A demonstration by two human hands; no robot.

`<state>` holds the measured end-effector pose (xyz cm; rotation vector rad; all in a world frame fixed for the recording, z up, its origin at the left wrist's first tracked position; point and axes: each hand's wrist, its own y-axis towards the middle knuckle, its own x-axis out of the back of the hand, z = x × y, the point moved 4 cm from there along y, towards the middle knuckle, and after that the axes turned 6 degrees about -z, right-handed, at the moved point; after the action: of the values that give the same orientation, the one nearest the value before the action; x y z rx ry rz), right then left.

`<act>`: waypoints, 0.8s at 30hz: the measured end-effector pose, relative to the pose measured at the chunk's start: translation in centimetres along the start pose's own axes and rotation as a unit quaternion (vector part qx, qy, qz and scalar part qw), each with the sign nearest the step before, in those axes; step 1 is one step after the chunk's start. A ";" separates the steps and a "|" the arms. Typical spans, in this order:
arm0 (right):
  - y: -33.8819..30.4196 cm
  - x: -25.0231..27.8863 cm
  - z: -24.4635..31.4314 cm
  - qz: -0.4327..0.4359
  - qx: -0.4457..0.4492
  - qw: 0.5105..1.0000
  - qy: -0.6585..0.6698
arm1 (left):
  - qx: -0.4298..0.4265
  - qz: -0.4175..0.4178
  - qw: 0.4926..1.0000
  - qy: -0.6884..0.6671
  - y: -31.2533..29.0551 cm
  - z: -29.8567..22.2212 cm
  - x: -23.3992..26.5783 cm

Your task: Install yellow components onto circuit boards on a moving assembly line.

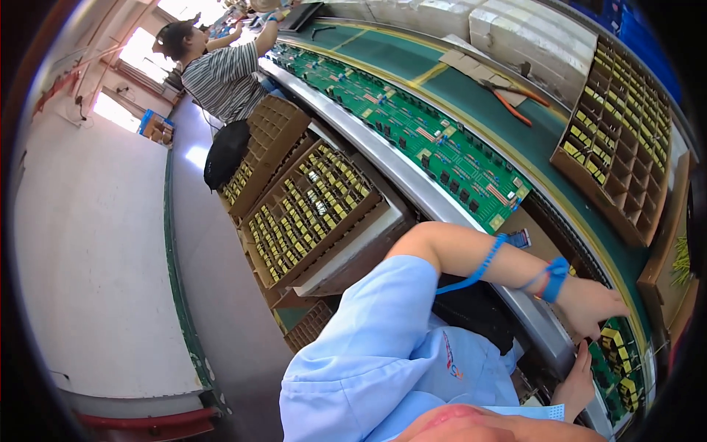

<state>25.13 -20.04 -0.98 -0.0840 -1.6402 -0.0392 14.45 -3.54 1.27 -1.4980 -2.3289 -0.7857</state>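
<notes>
My left hand (589, 306) reaches over a green circuit board (600, 372) at the lower right, wearing a blue wrist strap (556, 280) with a coiled cord. Its fingers bend down together at the board's far end; whatever they grip is hidden. Several yellow block-shaped components (613, 340) stand on this board just beside the fingertips. Closer to my body, my right hand (577, 383) lies along the board's near edge. Its visible fingers stretch out toward the left hand, and the rest is partly covered.
A long row of populated green boards (412, 132) runs along the metal-edged line. Divided cardboard trays of yellow components stand at left (309, 214) and far right (618, 118). Orange-handled pliers (512, 103) lie on the green bench. A co-worker in a striped shirt (224, 81) works farther up.
</notes>
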 end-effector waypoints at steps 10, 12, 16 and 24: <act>0.7 0.7 -0.5 -0.045 0.031 0.998 -0.019 | -0.145 -0.334 0.908 0.205 -11.4 -14.3 20.0; 0.5 1.0 -0.8 -0.057 0.025 0.998 -0.005 | -0.216 -0.374 0.887 0.163 -11.9 -15.8 21.2; -0.7 0.9 -1.3 -0.054 -0.018 0.998 -0.013 | -0.265 -0.368 0.857 0.243 -12.2 -16.3 23.3; -0.4 1.7 -1.7 -0.065 -0.060 0.996 -0.012 | -0.159 -0.431 0.813 0.358 -12.6 -19.1 21.5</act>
<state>26.68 -20.49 0.85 -0.0693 -1.6650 -0.2370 -7.46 -2.19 23.64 0.0078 -2.1986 -1.6491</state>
